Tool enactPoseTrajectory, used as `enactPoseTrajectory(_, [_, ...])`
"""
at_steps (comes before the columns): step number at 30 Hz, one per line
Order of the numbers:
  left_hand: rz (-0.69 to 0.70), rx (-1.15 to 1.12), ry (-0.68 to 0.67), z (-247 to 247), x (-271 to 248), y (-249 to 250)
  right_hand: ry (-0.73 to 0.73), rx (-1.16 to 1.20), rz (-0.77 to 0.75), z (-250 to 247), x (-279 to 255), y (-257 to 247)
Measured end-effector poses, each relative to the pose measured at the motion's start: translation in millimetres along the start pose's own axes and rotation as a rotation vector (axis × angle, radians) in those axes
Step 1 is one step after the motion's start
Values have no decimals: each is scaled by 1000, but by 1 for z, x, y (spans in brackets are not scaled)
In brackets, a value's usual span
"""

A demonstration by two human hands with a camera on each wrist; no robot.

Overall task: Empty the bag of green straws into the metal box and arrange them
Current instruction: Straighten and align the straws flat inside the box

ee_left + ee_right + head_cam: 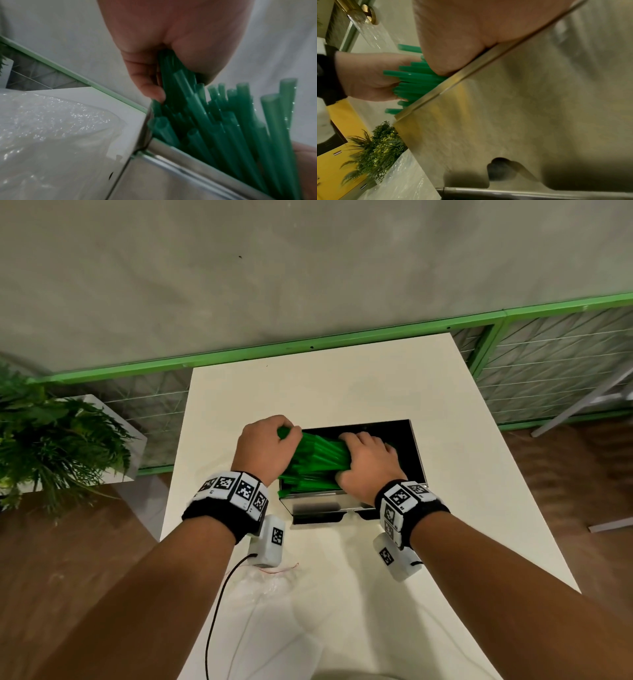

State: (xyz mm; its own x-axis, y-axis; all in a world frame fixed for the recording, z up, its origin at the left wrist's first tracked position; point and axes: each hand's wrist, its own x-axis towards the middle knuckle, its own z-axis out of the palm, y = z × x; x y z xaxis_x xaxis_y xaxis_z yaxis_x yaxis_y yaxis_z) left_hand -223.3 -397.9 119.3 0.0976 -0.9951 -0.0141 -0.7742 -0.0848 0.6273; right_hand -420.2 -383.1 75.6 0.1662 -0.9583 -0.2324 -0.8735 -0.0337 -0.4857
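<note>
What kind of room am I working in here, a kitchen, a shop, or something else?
Probably a staged indoor demo or recording space, not a kitchen. A small white table stands alone on a wood-look floor, against a plain grey wall with a green-framed mesh panel, beside a potted fern.

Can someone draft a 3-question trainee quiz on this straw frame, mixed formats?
1. True or false: the green straws lie flat and level inside the metal box.
2. Multiple choice: the left hand holds A) the empty bag, B) the ends of some straws, C) the box rim.
3. Fill in: the empty plastic bag lies on the table, on the side of the box ____ the person.

Key: 1 false, their left ends stick out over the box's left edge; 2 B; 3 nearest.
</note>
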Motion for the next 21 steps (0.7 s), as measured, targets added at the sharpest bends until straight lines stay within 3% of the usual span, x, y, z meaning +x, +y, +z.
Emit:
enactPoseTrajectory(6, [24,-117,-15,5,-1,4,-13,7,-16,-1,0,1])
enactPoseTrajectory(9, [-33,-240,-24,2,-2,0,-14,10,-7,-1,0,1])
enactPoseTrajectory(21, [-11,-293,80,-66,3,-12,84,77,-13,-2,-4,1])
